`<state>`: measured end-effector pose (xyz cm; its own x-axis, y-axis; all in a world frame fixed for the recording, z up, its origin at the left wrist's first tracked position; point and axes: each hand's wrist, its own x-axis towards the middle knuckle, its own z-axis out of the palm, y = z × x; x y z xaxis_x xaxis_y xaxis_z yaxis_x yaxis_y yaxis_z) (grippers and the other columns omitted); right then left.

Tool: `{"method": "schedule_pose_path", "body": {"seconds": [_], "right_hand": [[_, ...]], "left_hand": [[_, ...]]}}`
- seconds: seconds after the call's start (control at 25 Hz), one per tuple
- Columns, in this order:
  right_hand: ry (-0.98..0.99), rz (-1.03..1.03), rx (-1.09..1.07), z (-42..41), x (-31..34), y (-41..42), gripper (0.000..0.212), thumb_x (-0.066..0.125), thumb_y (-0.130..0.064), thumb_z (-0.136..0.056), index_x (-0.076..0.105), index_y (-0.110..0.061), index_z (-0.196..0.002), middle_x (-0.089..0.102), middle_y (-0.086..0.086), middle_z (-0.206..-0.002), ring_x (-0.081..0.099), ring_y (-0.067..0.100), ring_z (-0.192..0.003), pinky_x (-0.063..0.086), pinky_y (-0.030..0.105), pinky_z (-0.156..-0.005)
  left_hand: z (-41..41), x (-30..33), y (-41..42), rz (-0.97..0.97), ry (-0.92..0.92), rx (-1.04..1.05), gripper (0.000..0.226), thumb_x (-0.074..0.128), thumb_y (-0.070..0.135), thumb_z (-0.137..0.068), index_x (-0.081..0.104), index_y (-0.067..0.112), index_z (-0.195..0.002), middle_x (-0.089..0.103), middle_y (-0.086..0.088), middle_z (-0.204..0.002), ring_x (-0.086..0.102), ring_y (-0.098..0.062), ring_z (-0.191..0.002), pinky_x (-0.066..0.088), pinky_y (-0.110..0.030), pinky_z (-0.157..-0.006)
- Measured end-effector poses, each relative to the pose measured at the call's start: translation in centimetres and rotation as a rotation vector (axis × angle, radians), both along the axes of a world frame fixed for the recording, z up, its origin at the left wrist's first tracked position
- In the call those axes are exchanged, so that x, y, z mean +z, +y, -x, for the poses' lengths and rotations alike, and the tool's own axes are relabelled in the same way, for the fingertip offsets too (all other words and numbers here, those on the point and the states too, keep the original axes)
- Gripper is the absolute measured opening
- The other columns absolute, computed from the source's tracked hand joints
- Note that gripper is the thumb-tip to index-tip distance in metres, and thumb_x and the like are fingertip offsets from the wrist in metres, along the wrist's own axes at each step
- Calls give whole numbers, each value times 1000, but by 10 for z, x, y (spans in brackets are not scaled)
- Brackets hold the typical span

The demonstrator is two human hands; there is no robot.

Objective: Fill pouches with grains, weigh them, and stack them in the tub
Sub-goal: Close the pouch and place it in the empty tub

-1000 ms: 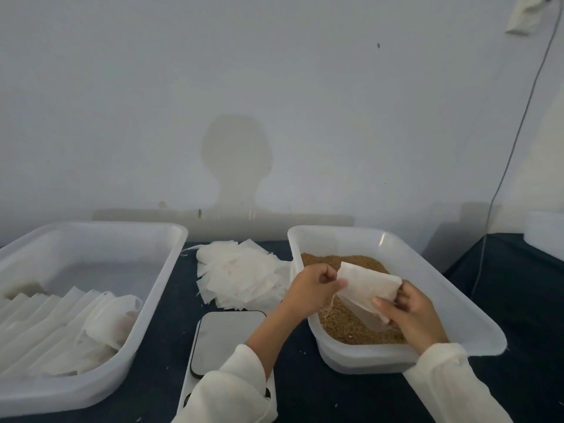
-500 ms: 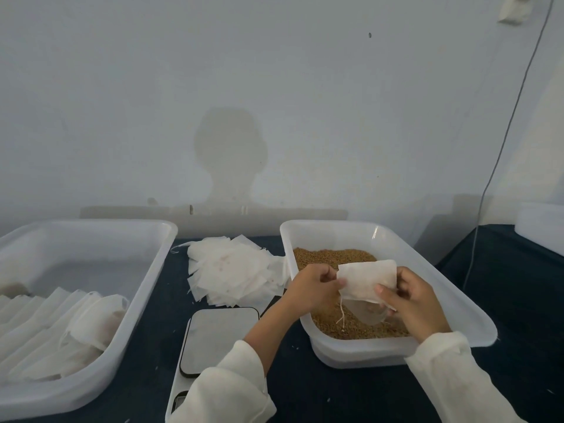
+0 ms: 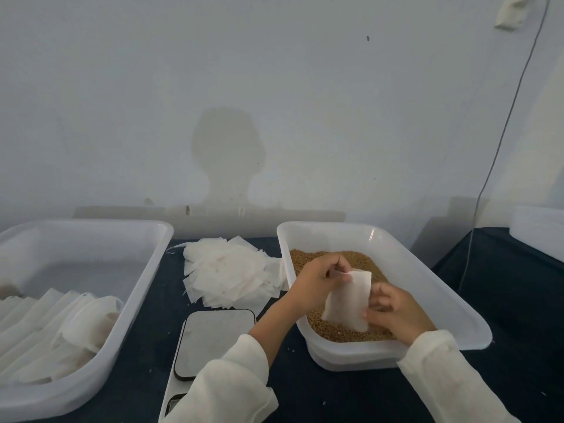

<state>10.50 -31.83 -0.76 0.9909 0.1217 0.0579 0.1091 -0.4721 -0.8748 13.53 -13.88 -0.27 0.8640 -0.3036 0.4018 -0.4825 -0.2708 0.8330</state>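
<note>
- Left hand [image 3: 320, 277] has its fingers curled in, pinching the top left corner of a small white fabric pouch [image 3: 348, 300] between thumb and fingertips.
- Right hand [image 3: 393, 311] grips the same pouch along its right edge, fingers bent round it, thumb on the front near the bottom corner.
- So both hands are grasping the pouch, neither one loose. Can't tell whether the mouth is pulled open or whether anything's inside it.
- The pouch hangs tilted, top leaning right, bottom edge down at the brown grains [image 3: 335, 328], right over the middle of that heap.
- Those grains sit in a translucent white plastic rectangular tub [image 3: 427, 279] on the right. Looks like it's nested in a second tub of the same kind underneath.
- Both forearms come in from the bottom in loose cream sleeves [image 3: 232, 380]; the left one crosses over the near corner of the scale.
- Flat digital kitchen scale with a grey platform and white body [image 3: 210, 340] sits just left of the grain tub, nothing on it.
- Behind the scale, a messy pile of flat empty white pouches [image 3: 229, 276], touching the grain tub's left wall.
- Far left, a bigger translucent white plastic tub [image 3: 146, 270] holding a row of filled white pouches [image 3: 61, 328] leaned against each other in the near left part.
- Everything's on a dark blue tabletop [image 3: 503, 300] against a pale wall [image 3: 274, 102], with a thin grey cable [image 3: 500, 141] hanging down on the right.
</note>
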Motion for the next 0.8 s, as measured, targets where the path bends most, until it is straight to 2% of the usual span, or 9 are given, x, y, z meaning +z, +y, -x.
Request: {"method": "schedule_pose_path", "body": {"seconds": [0.08,0.16,0.4,0.48,0.56,0.64,0.68,0.72,0.8], "right_hand": [[11,-36,10,-2,6,6,38,76,-7,-76,57,-26,-103,69,-9,-88,65,9,-84,54,17,-55],[-15,-8,-13,-3,10,14,32,76,-20,-77,55,-36,-96,66,-12,-90,61,5,-85,49,14,-51],[-70,-33,-105,-11,14,27,12,67,-37,-83,58,-44,-80,64,-17,-77,57,6,-74,44,24,-60],[-56,-54,-96,-14,12,29,9,66,-39,-83,60,-43,-77,64,-22,-72,57,5,-73,42,21,-56],[3,-77,-91,-17,8,26,8,59,-49,-83,60,-44,-77,66,-21,-73,61,5,-71,43,18,-52],[67,-91,-99,-23,4,14,25,47,-62,-84,62,-43,-83,70,-16,-78,68,9,-73,49,19,-57],[83,-2,-120,-28,-1,5,32,44,-63,-85,64,-38,-90,71,-12,-85,69,11,-79,51,23,-67],[95,200,-112,-34,-5,-5,34,47,-59,-88,64,-32,-96,69,-8,-94,66,13,-86,50,26,-77],[97,709,-74,-46,-13,-22,26,60,-47,-86,59,-24,-98,62,-5,-101,59,12,-89,48,27,-84]], "left_hand": [[-1,5,1,-20,-55,-37,4,61,6,-88,61,10,-86,61,8,-86,55,-12,-87,45,-33,-83],[-2,11,3,-61,-127,-69,2,62,6,-87,64,7,-87,64,6,-87,58,-13,-88,46,-34,-84],[2,20,10,-102,-175,-39,5,64,9,-86,69,12,-86,65,13,-84,57,1,-83,45,-19,-79],[4,20,12,-133,-226,5,5,63,11,-88,68,12,-88,65,13,-85,57,0,-83,44,-19,-78],[5,19,13,-183,-277,61,6,59,12,-90,65,11,-92,67,7,-89,57,-6,-84,43,-22,-76],[6,18,14,-267,-299,108,7,55,13,-93,60,10,-97,68,-1,-94,59,-17,-87,45,-29,-77],[6,17,15,-317,-313,124,8,53,13,-94,58,9,-100,68,-4,-97,59,-21,-89,45,-32,-78],[5,15,17,-356,-322,133,9,51,13,-95,56,9,-101,67,-5,-101,59,-23,-91,45,-34,-80],[4,11,20,-380,-301,142,9,49,13,-97,53,8,-103,65,-4,-107,57,-22,-98,45,-34,-81]]}}
